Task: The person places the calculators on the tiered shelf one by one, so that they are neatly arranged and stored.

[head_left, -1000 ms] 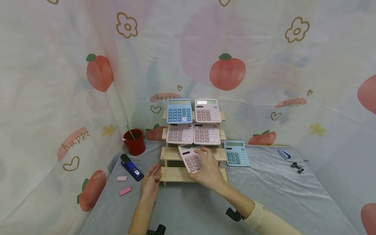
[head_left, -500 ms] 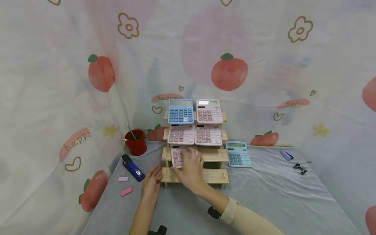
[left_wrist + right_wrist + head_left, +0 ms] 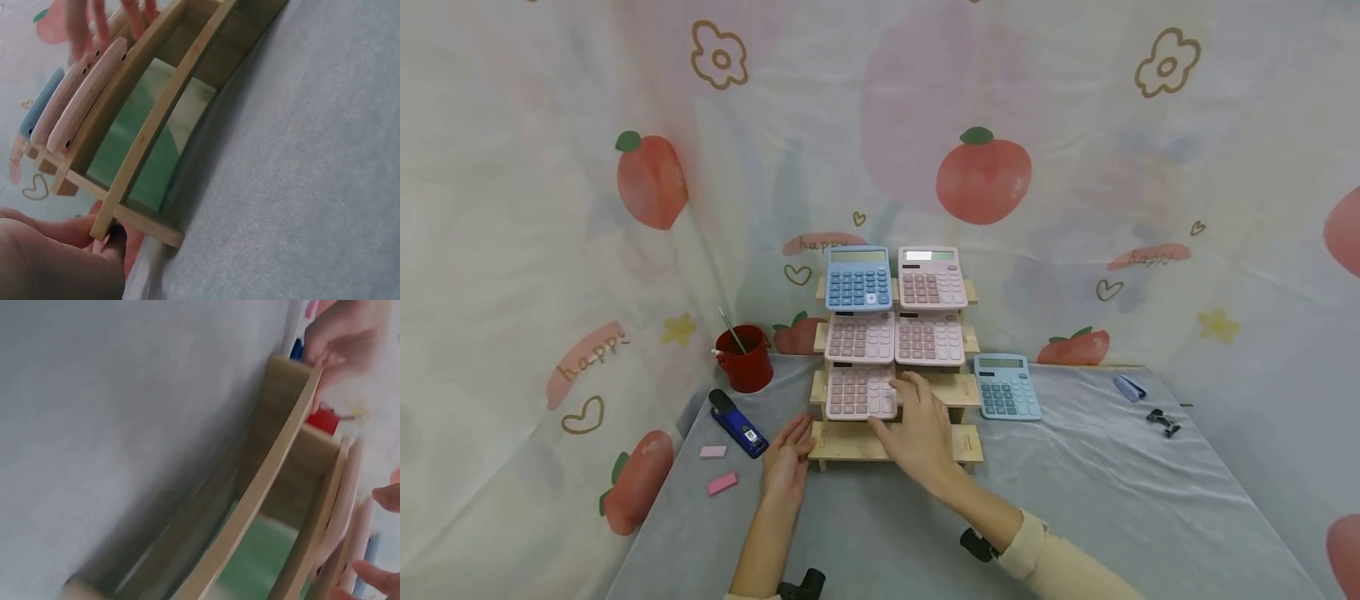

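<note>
A stepped wooden shelf (image 3: 850, 444) stands on the table in the head view. At its lowest tier's left end, my left hand (image 3: 786, 469) pinches the board; the left wrist view shows thumb and finger around that board end (image 3: 103, 225). A pink calculator (image 3: 859, 393) leans at the left of the second tier from the bottom. My right hand (image 3: 925, 435) is beside its right edge, thumb and fingers spread, fingertips near the calculator's side. Above are two more pink calculators (image 3: 929, 340) on one tier, and a blue calculator (image 3: 857, 279) beside a pink one (image 3: 931, 279) on top.
Right of the shelf lies a light-blue calculator (image 3: 1007, 387). A red bucket (image 3: 747, 360) with sticks, a blue stapler (image 3: 737, 423) and pink erasers (image 3: 722, 483) are to the left. A small blue stapler-like item (image 3: 1127, 388) and black clips (image 3: 1163, 422) lie far right.
My right hand has carried the pink calculator leftward onto the second tier from the bottom, straightened it, and drawn back to its right side. My left hand stays at the shelf's end.
</note>
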`<state>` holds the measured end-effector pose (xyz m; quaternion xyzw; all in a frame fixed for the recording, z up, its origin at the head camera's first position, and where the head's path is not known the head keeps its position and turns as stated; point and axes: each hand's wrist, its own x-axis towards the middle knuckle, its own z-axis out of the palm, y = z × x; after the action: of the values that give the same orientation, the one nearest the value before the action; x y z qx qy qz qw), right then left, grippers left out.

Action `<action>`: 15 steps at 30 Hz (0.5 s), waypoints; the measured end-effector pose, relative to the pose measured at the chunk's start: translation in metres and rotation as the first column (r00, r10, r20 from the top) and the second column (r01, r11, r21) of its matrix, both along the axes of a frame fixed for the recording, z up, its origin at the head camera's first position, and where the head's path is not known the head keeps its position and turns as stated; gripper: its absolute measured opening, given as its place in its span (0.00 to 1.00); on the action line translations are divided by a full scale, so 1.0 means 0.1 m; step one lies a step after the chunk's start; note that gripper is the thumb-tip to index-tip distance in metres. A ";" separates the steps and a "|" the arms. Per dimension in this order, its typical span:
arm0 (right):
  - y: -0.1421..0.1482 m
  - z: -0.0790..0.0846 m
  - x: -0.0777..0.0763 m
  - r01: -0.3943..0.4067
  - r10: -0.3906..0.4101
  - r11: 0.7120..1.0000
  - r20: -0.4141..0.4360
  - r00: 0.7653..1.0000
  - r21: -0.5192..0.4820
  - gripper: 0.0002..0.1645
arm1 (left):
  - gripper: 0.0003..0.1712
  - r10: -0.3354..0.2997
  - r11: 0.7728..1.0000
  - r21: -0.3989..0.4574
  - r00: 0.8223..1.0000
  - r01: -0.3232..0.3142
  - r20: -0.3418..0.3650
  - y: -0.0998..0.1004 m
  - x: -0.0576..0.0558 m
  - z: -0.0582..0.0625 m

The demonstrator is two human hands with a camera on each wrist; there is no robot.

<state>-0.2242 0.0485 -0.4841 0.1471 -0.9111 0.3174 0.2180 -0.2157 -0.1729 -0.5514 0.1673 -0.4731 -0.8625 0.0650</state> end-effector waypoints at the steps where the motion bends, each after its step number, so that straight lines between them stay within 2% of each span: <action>1: 0.07 0.00 0.00 0.006 -0.006 1.000 -0.014 1.000 0.001 0.38 | 0.38 -0.001 1.000 -0.002 1.000 0.001 -0.001 0.00 0.00 0.00; 6: 0.46 -0.03 -0.02 -0.009 0.004 0.999 -0.131 0.991 -0.036 0.29 | 0.38 -0.006 1.000 -0.003 1.000 0.006 -0.002 0.00 -0.01 0.00; 10: 0.81 -0.06 -0.06 -0.044 0.020 0.995 -0.245 0.969 -0.090 0.23 | 0.38 -0.008 1.000 -0.002 1.000 0.008 0.000 0.00 -0.01 -0.01; 13: 1.08 -0.09 -0.14 -0.032 -0.007 0.992 -0.304 0.953 -0.125 0.20 | 0.38 -0.002 1.000 0.005 1.000 0.002 -0.002 0.00 -0.02 -0.02; 15: 1.26 -0.12 -0.22 -0.007 -0.040 0.989 -0.312 0.949 -0.148 0.19 | 0.38 0.003 1.000 0.015 1.000 -0.003 -0.003 0.00 -0.03 -0.03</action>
<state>-0.2462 0.1743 -0.4959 0.1717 -0.8400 0.3546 0.3732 -0.2191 -0.1733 -0.5540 0.1672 -0.4662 -0.8662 0.0658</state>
